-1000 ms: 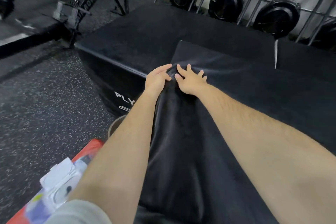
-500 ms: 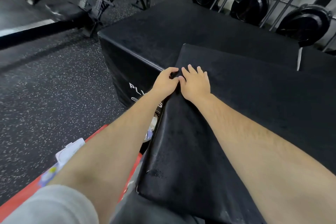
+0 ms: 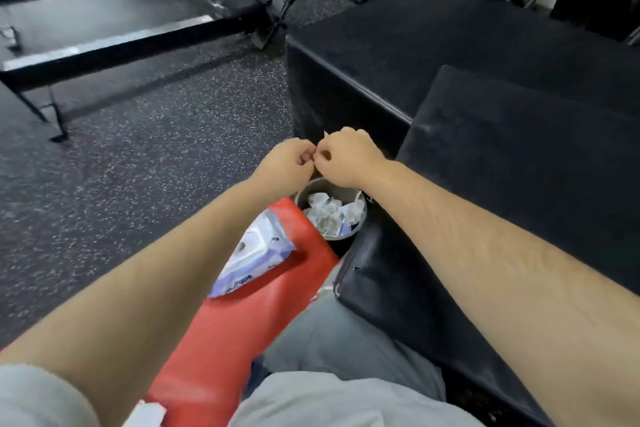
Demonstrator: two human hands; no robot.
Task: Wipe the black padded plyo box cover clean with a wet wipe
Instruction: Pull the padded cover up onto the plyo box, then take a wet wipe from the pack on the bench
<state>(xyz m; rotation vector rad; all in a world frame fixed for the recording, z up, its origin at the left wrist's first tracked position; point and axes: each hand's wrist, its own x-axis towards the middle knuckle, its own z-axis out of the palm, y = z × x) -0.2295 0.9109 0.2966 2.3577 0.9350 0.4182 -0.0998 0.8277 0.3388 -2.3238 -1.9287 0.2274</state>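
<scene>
Now, left hand point(image 3: 289, 163) & right hand point(image 3: 346, 158) knuckle to knuckle, fingers curled in on both, tips meeting; tiny whitish sliver poking up btwn them, too small to say if anything is pinched, so can't tell. Directly below: small bin point(image 3: 362, 215) w/ crumpled used wipes point(image 3: 329, 213). Just left of bin, wet wipe pack point(image 3: 252, 260) lying on red pad point(image 3: 242, 322). Black padded cover point(image 3: 519, 184) off to the right, near edge across the lap, far end by plyo box point(image 3: 381, 55); neither hand touching it. Prob. a changeover step: bin the spent bit, fetch fresh. To do well: let go squarely over bin, pull one wipe only, reseal pack, open wipe flat before laying on cover, then overlapping passes incl. edges & seams
</scene>
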